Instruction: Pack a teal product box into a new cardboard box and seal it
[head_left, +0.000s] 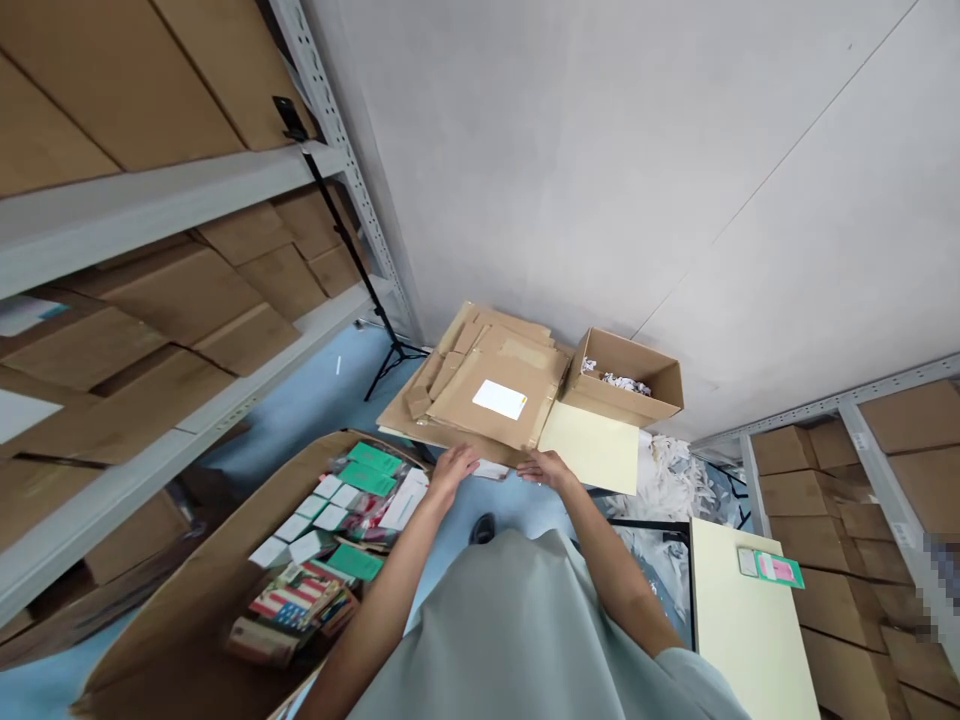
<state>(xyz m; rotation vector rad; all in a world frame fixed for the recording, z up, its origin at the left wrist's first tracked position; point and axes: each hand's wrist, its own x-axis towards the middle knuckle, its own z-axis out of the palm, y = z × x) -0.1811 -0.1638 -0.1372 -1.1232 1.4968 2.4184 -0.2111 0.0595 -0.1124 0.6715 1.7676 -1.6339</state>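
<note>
My left hand (454, 468) is at the front edge of a flat brown cardboard sheet (420, 432), its fingers closed on that edge. A short way to the right, my right hand (546, 468) grips the same edge, with its fingers pointing left. Between the hands, a small white piece (491, 469) shows just below the edge; I cannot make out what it is. On top lies a flattened cardboard piece (517, 360) with a white label (500, 399), among other folded cardboard. The undersides of both hands are partly hidden.
Right of the stack stands an open carton (630, 400) with crumpled paper on a pale yellow board (592, 445). A large carton (172, 610) of green and white packets is at lower left. A black tripod (352, 250) and shelves (150, 215) of boxes flank the left.
</note>
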